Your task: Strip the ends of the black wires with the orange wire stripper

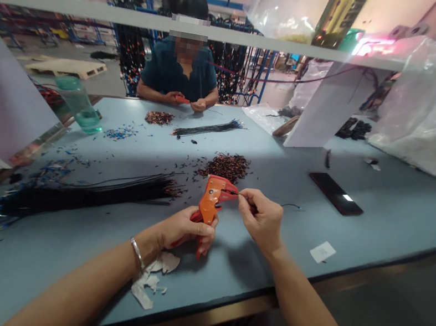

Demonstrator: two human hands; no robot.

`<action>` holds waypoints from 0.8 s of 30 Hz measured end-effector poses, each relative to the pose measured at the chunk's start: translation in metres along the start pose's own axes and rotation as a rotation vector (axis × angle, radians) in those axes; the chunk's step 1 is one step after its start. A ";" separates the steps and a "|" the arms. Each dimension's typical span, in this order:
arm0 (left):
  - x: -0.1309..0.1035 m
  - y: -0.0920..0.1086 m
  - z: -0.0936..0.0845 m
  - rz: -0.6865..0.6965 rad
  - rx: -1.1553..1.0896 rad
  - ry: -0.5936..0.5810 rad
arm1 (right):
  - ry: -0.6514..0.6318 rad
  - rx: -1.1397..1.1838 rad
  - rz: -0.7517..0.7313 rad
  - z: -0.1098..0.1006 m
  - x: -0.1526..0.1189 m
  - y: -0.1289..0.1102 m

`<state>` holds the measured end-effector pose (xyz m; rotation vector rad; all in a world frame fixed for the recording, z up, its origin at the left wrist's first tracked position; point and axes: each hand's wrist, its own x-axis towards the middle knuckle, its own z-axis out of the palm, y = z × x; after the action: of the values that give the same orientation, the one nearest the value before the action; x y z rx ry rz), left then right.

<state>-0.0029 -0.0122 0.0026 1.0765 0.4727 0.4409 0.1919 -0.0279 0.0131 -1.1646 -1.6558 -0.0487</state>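
My left hand (193, 229) is wrapped round the handles of an orange and red wire stripper (211, 198), its jaws pointing right. Pinched in my right hand (260, 215) is a thin black wire (292, 206); one end meets the stripper's jaws and the other sticks out past my hand to the right. Whether the jaws are clamped on it I cannot tell. Left of my hands lies a long bundle of black wires (90, 194). Just beyond the stripper is a heap of small dark and copper-coloured scraps (228, 166).
Across the table (284, 169) a co-worker (180, 75) holds a red tool. Near them are a shorter wire bundle (207, 127) and copper-coloured scraps (159, 118). A phone (335, 194) and white card (322, 252) lie right; torn tissue (150, 280) near the front edge; a green bottle (78, 105) left.
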 end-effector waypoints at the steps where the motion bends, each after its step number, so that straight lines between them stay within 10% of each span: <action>1: 0.000 0.000 0.000 0.003 0.000 0.005 | -0.003 -0.005 0.001 0.000 0.000 0.000; 24: 0.001 -0.006 0.002 0.022 0.029 0.119 | 0.015 -0.155 -0.075 0.006 -0.006 0.003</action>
<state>0.0000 -0.0153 -0.0026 1.0885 0.5744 0.5203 0.1896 -0.0270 0.0040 -1.2150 -1.7061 -0.2363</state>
